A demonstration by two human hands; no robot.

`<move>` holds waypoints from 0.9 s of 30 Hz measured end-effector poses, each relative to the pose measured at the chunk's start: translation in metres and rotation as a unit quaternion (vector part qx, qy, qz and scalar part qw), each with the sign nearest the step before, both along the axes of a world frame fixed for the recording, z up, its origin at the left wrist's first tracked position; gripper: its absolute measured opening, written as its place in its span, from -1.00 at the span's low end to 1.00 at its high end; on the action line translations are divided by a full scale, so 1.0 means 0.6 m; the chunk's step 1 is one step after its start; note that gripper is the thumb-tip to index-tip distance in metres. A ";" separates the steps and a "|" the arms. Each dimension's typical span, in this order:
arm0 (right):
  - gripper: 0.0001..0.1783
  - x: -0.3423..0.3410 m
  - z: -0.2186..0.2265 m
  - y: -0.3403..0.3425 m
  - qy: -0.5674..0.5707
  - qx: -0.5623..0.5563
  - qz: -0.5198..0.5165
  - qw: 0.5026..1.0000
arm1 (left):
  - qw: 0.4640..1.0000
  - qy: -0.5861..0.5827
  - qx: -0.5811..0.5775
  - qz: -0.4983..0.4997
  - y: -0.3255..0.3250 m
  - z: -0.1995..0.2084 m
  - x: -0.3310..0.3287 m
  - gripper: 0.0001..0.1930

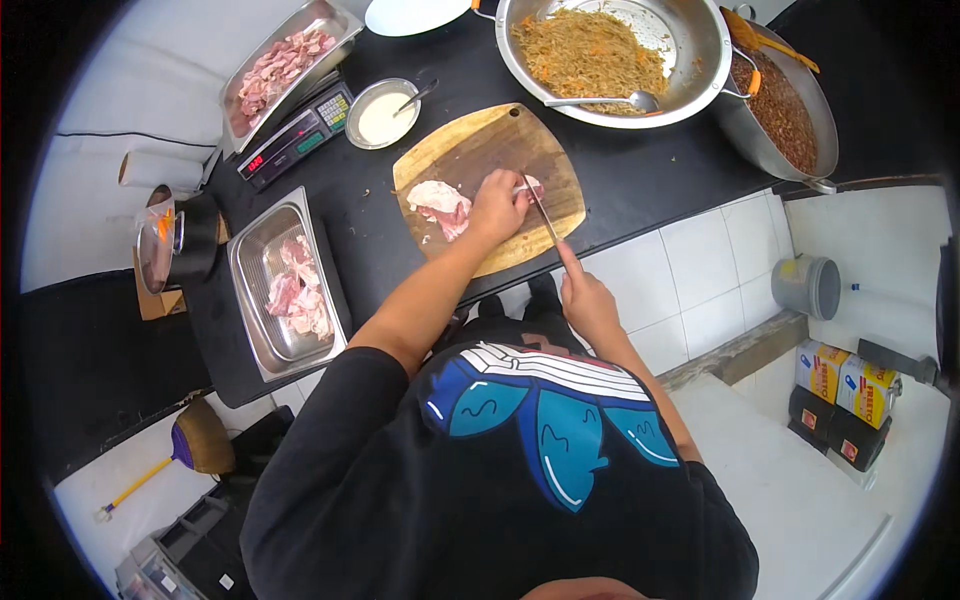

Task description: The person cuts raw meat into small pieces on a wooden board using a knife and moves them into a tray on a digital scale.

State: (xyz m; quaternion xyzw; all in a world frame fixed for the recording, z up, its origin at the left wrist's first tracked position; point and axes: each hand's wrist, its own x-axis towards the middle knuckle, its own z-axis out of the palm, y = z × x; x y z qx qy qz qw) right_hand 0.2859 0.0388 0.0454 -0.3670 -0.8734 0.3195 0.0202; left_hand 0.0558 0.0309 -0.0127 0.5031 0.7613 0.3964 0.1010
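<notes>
A wooden cutting board lies on the black table in front of me. On it, my left hand presses with curled fingers on a small piece of raw meat, mostly hidden under the fingertips. My right hand is wrapped round the handle of a knife. Its blade points away from me and rests at the meat, right beside my left fingers. A larger piece of pale, fatty raw meat lies on the board, left of my left hand.
A steel tray of raw meat stands at the left. Behind it, another tray of cut meat sits on a scale. A bowl of white sauce, a large noodle basin and a pot line the back.
</notes>
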 end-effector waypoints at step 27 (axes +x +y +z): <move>-0.30 -0.097 -0.027 0.057 -0.016 -0.022 0.026 0.999 | 0.998 0.010 0.061 0.005 0.004 -0.028 -0.019 -0.85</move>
